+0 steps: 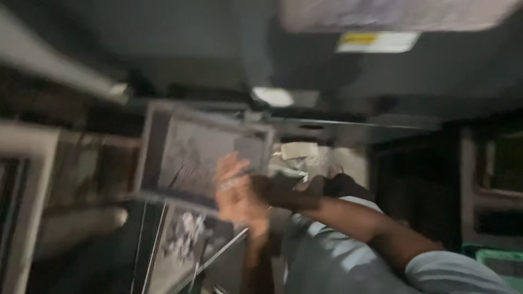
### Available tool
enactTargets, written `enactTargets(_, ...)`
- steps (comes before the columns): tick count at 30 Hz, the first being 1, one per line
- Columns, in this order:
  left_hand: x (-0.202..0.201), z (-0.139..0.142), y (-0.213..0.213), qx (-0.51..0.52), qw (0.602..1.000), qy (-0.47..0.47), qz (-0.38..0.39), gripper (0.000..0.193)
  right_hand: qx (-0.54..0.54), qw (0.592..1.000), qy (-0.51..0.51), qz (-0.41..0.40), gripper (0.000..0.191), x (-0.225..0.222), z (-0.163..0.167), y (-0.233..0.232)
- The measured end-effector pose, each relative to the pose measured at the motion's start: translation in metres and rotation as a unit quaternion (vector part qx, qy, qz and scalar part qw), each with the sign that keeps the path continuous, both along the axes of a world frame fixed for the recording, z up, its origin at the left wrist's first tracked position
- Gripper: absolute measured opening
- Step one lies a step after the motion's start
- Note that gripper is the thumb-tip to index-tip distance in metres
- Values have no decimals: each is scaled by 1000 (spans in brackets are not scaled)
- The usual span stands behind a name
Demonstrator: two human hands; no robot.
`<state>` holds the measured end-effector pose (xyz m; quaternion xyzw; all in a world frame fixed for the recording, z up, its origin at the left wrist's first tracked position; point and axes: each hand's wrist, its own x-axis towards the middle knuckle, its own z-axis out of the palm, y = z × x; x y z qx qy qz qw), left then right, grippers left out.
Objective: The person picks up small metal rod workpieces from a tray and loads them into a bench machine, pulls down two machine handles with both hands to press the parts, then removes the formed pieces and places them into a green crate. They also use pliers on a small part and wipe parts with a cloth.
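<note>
Everything is blurred by motion and the place is dark, so only large shapes can be read. The biggest thing near the hands is a flat grey metal tray point(188, 155) with a raised rim, tilted and lifted in front of the person, just to the left of both hands. I judge it stiff and rather light, with thin edges that can slip or cut; the safe place to hold it is the rim, best on two sides. Below the hands there is a second flat sheet point(182, 239) with a pale pattern, and thin metal rods cross it. Above and beyond the hands a dark machine housing point(327, 71) fills the view. At the far right, well apart from the hands, is a green crate point(498, 264). The right hand point(275, 190), coming from a light blue sleeve, reaches to the tray's right edge; whether it is clenched I cannot tell. The left hand point(237, 188) lies on the same edge, seemingly grasping it
</note>
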<state>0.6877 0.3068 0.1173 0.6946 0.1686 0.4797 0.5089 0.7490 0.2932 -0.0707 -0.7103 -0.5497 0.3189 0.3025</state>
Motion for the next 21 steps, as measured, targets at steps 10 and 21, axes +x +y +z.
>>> enactTargets(10,354,156,-239,-199,663,-124,-711,15,201,756,500,-372,22,164,5,-310)
enactTargets(21,374,171,-272,30,754,-105,-647,7,41,863,302,-404,23,233,100,-378)
